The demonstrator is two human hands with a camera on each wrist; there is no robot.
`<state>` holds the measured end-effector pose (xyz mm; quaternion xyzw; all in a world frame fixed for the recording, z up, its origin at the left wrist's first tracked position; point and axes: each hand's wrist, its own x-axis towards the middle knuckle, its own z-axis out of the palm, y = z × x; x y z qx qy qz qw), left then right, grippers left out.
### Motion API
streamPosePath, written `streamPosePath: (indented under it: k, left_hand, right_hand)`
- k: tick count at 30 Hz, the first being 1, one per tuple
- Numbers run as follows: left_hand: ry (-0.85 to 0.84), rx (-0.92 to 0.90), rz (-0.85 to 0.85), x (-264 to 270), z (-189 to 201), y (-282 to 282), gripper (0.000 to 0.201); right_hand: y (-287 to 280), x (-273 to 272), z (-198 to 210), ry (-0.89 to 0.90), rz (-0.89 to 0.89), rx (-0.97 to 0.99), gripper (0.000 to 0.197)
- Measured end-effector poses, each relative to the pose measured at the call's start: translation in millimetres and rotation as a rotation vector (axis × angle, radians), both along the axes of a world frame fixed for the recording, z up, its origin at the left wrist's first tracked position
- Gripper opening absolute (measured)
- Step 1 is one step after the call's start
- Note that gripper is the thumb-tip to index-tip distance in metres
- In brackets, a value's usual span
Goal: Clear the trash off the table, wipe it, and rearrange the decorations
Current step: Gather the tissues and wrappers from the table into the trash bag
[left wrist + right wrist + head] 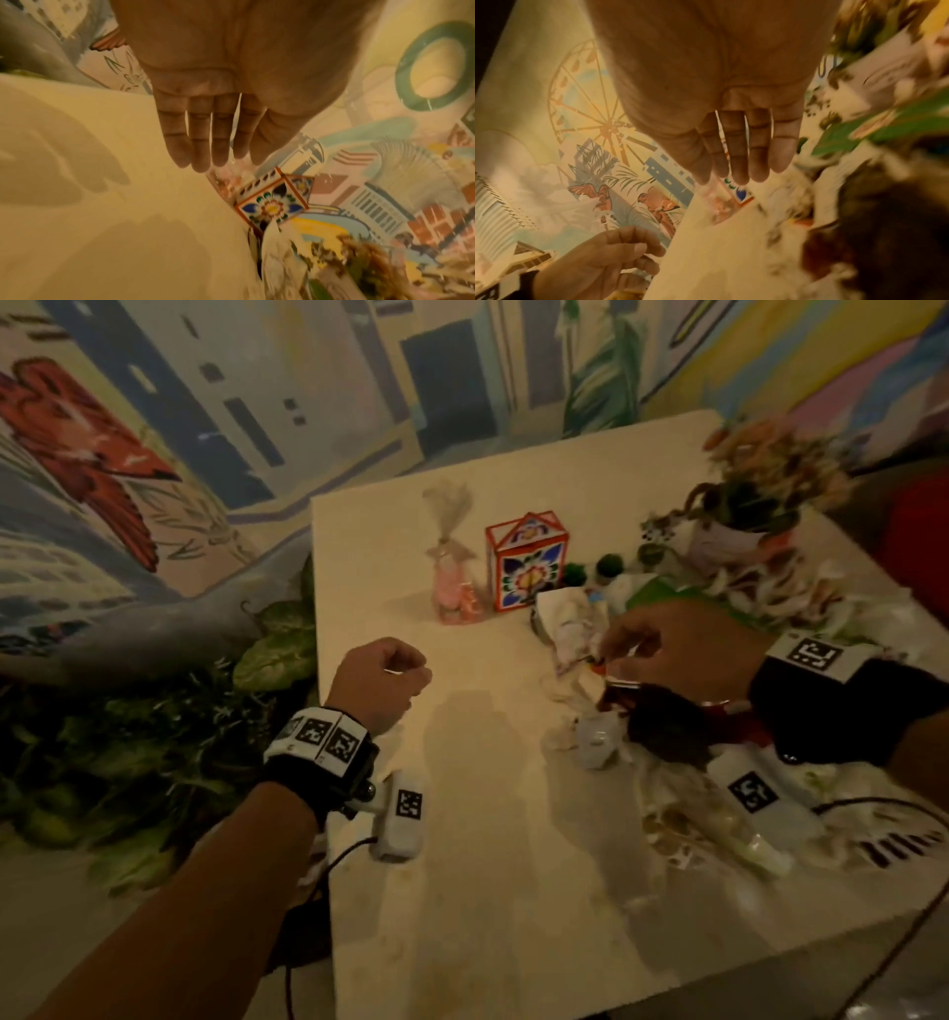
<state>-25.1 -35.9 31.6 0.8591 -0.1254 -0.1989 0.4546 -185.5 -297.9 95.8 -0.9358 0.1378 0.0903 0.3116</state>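
Note:
My left hand hovers over the white table near its left edge, fingers relaxed, holding nothing. The left wrist view shows its fingers almost straight. My right hand hangs over a trash pile at the right, fingers pointing down at a crumpled white paper and gripping nothing; in the right wrist view its fingers are straight. A dark crumpled wrapper, a green wrapper and a clear plastic bag lie in the pile. A floral red-edged box and a pink candy bag stand mid-table.
A pot of dried flowers stands at the far right corner, with two small green moss balls in front of it. Leafy plants fill the space left of the table. Painted walls close in behind. A cable crosses the table's right side.

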Motion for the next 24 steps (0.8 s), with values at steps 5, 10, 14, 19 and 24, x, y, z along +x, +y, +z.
streamPosePath:
  k: [5,10,14,19,24]
  left_hand:
    - [0.055,0.089,-0.073,-27,-9,-78,0.022]
    - [0.076,0.29,-0.256,-48,-18,-140,0.083]
    - [0.023,0.426,-0.367,-60,-26,-179,0.091]
    - [0.072,0.483,-0.261,-63,-32,-212,0.093]
    - [0.138,0.581,-0.226,-76,-23,-240,0.111]
  right_hand:
    - [-67,-33,12,0.043,-0.078,-0.078,0.015]
    - [-99,-52,1,0.218,-0.07,-0.204,0.047]
    - [-103,-65,-15,0.269,-0.014,-0.224,0.066]
    - [-85,-79,-36,0.281,0.032,-0.245,0.087]
    - [-65,-89,-56,0.363,0.052,-0.321,0.111]
